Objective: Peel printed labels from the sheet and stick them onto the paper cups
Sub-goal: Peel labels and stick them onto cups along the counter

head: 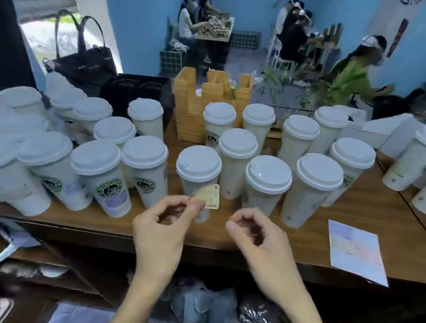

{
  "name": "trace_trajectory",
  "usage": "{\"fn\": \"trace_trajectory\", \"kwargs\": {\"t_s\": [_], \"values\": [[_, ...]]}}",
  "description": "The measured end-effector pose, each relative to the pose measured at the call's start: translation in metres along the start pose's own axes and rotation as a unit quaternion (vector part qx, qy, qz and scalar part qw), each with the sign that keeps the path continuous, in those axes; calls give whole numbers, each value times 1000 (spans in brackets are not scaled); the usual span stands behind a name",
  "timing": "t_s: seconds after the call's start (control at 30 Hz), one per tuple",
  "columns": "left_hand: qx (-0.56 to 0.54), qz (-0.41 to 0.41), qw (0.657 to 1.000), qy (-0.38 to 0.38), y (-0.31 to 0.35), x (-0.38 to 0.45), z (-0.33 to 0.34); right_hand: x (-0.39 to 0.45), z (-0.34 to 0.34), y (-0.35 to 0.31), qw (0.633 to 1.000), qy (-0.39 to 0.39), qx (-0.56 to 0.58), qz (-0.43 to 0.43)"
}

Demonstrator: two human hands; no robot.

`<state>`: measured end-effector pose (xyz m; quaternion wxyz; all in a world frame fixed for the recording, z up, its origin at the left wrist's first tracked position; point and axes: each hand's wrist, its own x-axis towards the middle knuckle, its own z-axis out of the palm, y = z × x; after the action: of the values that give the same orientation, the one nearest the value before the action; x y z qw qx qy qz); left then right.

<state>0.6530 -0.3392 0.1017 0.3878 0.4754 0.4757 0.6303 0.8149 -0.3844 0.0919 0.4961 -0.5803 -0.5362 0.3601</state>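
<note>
Centrally: left hand (165,225) pinches label (209,196) in front of a lidded cup (197,175). Right hand (254,235) curled, holding nothing. Label sheet (355,250) lies at right on table (385,221).

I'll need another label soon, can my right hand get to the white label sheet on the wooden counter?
Probably yes: the right hand holds nothing, and bare wooden counter lies between it and the white label sheet; no cups intervene.

Left hand (165,225) pinches a label (209,196) before lidded cups (197,175); right hand (254,232) curled, empty.
</note>
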Motion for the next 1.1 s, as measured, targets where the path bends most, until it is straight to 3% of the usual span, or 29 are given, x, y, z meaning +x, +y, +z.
{"fn": "trace_trajectory", "kwargs": {"t_s": [0.1,0.4,1.1], "values": [[-5,-32,999,30,-14,19,-23,19,39,24,1000,8,-1,24],[-13,-79,997,17,-40,43,-38,62,93,65,996,90,20,17],[-4,-115,992,-44,-33,46,-62,68,109,57,989,143,12,-45]]}}
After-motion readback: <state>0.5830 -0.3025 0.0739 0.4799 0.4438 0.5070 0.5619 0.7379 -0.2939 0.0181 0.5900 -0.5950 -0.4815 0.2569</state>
